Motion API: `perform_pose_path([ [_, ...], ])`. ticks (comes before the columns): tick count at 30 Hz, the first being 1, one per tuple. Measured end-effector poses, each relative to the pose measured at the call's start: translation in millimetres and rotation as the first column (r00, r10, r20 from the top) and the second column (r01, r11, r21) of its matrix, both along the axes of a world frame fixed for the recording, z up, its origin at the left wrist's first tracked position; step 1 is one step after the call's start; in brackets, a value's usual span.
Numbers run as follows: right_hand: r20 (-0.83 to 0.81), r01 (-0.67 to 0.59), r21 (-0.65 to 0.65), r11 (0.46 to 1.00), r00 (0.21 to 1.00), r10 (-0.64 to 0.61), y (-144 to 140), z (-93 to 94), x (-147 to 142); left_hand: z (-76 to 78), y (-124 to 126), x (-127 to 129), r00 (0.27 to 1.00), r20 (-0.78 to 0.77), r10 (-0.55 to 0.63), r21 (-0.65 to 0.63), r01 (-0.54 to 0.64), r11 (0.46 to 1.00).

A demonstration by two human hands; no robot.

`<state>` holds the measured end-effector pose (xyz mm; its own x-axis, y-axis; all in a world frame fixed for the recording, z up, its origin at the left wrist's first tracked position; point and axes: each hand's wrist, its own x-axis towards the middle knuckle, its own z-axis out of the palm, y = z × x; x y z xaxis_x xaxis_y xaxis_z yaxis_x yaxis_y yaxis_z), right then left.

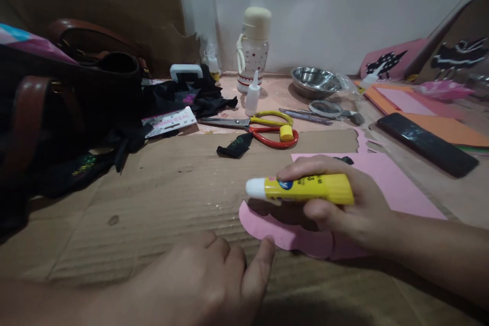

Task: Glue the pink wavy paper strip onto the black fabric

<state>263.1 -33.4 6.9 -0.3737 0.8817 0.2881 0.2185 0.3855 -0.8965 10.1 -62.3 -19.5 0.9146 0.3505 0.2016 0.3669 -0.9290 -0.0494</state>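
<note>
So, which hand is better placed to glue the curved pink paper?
Right hand, I think: it holds the glue stick, white end uncovered, above the pink paper. The left hand, at the paper's edge, shows no glue.

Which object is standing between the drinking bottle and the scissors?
In the head view, a small white nozzle bottle stands between the drinking bottle and scissors.

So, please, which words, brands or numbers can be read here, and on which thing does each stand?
"y" (likely), in the blue oval on the glue stick; its other print is too blurred.
White card: pink lettering, too blurred to read.
Clear bottle: marks too small to read.
Nothing else is legible.
</note>
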Motion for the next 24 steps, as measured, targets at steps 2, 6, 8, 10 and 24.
perform_pose_path([
  [2,-0.018,-0.014,-0.057,0.998,1.000,0.013,-1.5,1.8,1.3,0.1,0.4,0.9,0.998,-0.050,-0.026,0.088,0.030,0.996],
  [6,0.054,-0.112,-0.150,0.982,0.991,0.121,-0.6,1.5,-3.8,1.4,1.0,3.9,0.999,-0.036,-0.002,0.158,0.008,0.987],
  [8,0.074,-0.126,-0.178,0.976,0.987,0.141,0.0,1.8,-7.0,2.5,0.9,4.6,0.999,-0.043,0.005,0.166,0.002,0.986],
  [10,0.078,-0.134,-0.185,0.974,0.986,0.150,0.0,2.7,-8.4,3.6,0.4,4.0,0.998,-0.066,0.005,0.179,0.007,0.984],
  [24,0.143,-0.080,-0.077,0.994,0.986,0.090,3.4,4.1,-4.3,0.1,3.6,0.4,0.997,-0.077,-0.021,0.176,0.034,0.984],
])
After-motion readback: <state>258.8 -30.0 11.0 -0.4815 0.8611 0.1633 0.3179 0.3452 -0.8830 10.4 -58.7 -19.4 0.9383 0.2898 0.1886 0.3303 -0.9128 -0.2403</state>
